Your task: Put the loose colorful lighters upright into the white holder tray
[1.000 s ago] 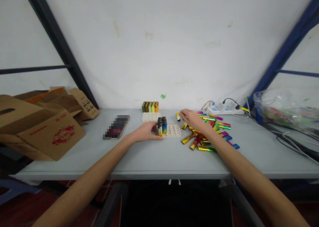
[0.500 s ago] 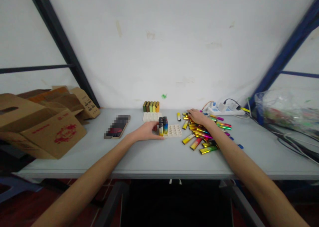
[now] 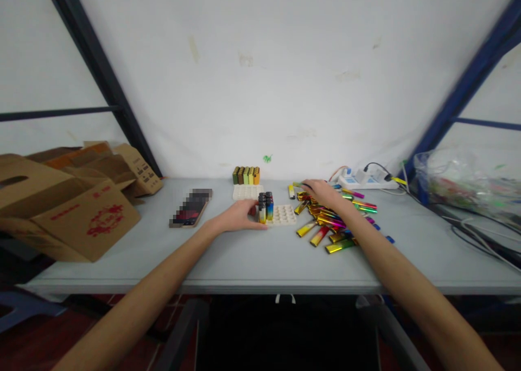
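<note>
My left hand [image 3: 241, 216] curves round the left end of a white tray [image 3: 285, 215] with round holes, its thumb and fingers against upright lighters [image 3: 266, 208] standing there. My right hand [image 3: 321, 191] is over the back of a loose pile of shiny coloured lighters [image 3: 325, 217], its fingers closed on a lighter [image 3: 299, 184] that points left. One yellow and white lighter [image 3: 291, 191] lies just left of the pile. Behind, a second white tray [image 3: 248, 192] lies in front of a block of upright green, brown, yellow and orange lighters [image 3: 246, 175].
A phone [image 3: 191, 208] lies on the grey table [image 3: 244, 257] left of my left hand. Open cardboard boxes [image 3: 93, 219] fill the left end. A power strip [image 3: 368, 182] with cables sits at the back right, beside clear plastic bags [image 3: 459, 176].
My right hand has lifted slightly and drawn back to the left, now with a lighter between its fingers. My left hand stays at the tray.
</note>
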Motion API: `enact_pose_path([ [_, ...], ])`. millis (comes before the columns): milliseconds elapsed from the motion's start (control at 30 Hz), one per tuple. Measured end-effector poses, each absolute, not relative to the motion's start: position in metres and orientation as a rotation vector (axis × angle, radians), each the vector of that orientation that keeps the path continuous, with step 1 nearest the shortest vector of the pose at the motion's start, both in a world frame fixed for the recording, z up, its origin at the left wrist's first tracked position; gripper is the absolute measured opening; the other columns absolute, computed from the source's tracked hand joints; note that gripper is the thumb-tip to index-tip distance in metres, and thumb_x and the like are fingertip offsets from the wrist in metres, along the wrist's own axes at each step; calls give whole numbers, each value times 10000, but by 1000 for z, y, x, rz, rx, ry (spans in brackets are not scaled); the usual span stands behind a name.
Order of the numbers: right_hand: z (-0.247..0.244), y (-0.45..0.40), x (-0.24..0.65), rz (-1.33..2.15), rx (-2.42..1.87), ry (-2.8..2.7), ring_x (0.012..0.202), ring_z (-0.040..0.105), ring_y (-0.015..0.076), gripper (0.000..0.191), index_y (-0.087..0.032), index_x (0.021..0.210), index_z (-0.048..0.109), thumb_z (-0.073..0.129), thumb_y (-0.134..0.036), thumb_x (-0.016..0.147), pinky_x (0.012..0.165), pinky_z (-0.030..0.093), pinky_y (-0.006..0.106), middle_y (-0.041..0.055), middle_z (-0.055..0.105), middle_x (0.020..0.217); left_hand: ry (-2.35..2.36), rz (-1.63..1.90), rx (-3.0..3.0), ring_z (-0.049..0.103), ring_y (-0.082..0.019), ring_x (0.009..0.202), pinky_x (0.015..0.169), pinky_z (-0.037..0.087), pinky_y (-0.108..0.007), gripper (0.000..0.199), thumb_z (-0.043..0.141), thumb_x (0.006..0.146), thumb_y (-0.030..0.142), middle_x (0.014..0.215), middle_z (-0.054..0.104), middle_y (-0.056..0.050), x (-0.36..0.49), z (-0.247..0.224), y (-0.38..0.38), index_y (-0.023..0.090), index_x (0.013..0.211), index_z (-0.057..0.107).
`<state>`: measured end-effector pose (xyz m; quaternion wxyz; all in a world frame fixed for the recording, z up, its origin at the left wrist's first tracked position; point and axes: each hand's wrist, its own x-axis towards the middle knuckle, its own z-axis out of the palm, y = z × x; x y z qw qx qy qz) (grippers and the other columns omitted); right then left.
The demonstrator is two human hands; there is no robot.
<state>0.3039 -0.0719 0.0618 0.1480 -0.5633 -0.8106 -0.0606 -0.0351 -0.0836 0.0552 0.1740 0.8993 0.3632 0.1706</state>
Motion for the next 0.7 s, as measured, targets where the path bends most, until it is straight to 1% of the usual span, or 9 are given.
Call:
enact_pose_path([
  [100,71,-85,291,-121,-1431,-2262,1035,704,253,325,-155,1221,698,470,-315,1054,919,479,322,152,753,1163,1022,502,2534,623,-243,759,663,477,-325,642,789,653,707,881,684,-66,-35,55,-84,164,970,659],
  [200,76,-96,278,43,-1281,-2112,864,694,214,350,-181,1222,700,553,-418,1009,808,488,303,87,769,990,990,503,2534,626,-240,764,664,474,-318,638,787,668,696,881,685,-60,-35,55,-84,165,1001,669],
  [267,75,-100,269,203,-1233,-2016,700,620,173,377,-183,1102,732,626,-510,947,687,452,275,24,713,793,977,496,2541,629,-241,766,665,468,-315,634,785,680,687,878,685,-56,-35,55,-83,167,1025,674],
  [333,72,-102,260,371,-1204,-1943,625,527,147,422,-170,929,732,665,-585,889,607,393,261,-17,612,673,978,492,2546,630,-243,764,663,464,-316,643,786,683,687,878,684,-59,-36,55,-83,165,1041,675],
  [400,69,-104,251,489,-1180,-1894,624,478,139,484,-166,796,679,640,-642,877,588,363,260,-31,533,636,987,496,2550,626,-243,754,658,462,-319,654,786,678,693,876,684,-63,-36,55,-83,160,1041,675],
  [467,67,-108,241,534,-1145,-1878,668,480,142,527,-178,732,607,570,-674,906,619,379,265,-27,517,663,994,506,2553,622,-242,746,656,461,-321,656,786,672,697,869,683,-63,-36,54,-83,161,1031,674],
  [533,69,-114,233,593,-1106,-1879,708,508,147,531,-189,750,568,505,-682,939,658,414,270,-16,546,710,1000,510,2551,622,-241,745,660,464,-322,653,783,669,700,866,685,-60,-35,54,-83,163,1024,672],
  [600,71,-120,226,763,-1058,-1864,726,561,151,502,-197,854,567,465,-675,965,675,454,276,-1,603,767,1010,513,2544,626,-242,753,667,469,-323,657,782,663,705,874,689,-61,-35,53,-83,164,1018,671],
  [700,73,-127,219,990,-962,-1838,672,598,149,463,-214,981,538,437,-666,987,637,477,275,-4,628,760,1013,509,2536,629,-243,755,664,471,-323,652,787,660,698,875,691,-61,-35,52,-83,165,1019,673],
])
